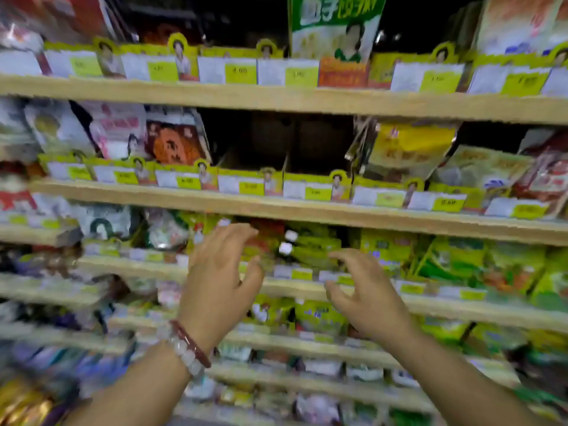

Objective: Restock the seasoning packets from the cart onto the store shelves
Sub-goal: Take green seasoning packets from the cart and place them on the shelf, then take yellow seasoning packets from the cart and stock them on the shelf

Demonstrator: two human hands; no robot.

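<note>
A: Lower centre of the frame: the left hand (219, 272), raised before the shelves (276, 101). How do its fingers lie?

B: Loosely curved and spread, thumb apart from the rest; they hold nothing. Two bracelets (187, 348), one dark red and one of pale beads, circle the wrist, lower left of centre.

A: And the right hand (365, 296), just right of centre?

B: The same posture: fingers bent like a claw and parted, thumb stretched toward the left hand, nothing held. The two hands are near each other but apart, with packets showing in the gap between them.

A: Where are the packets (310, 244)?

B: On the shelves. Green and yellow ones fill the row behind the fingertips, centre and right of the frame. Whether either hand touches them cannot be told; the picture is blurred there.

A: Upper centre?

B: A tall green-and-white packet (333, 38) stands upright on the top shelf, rising above its neighbours.

A: Middle row?

B: An orange packet (175, 139) leans at left of centre; a yellow packet (408, 149) leans at right of centre. Between them are two dark bays (276, 142) with no packets visible inside.

A: The shelf edges?

B: Each carries yellow price tags (239, 72) with white labels beside them; the figures are too blurred to read.

A: Lower left corner?

B: Blurred purple, blue and gold wrappers, not identifiable.
</note>
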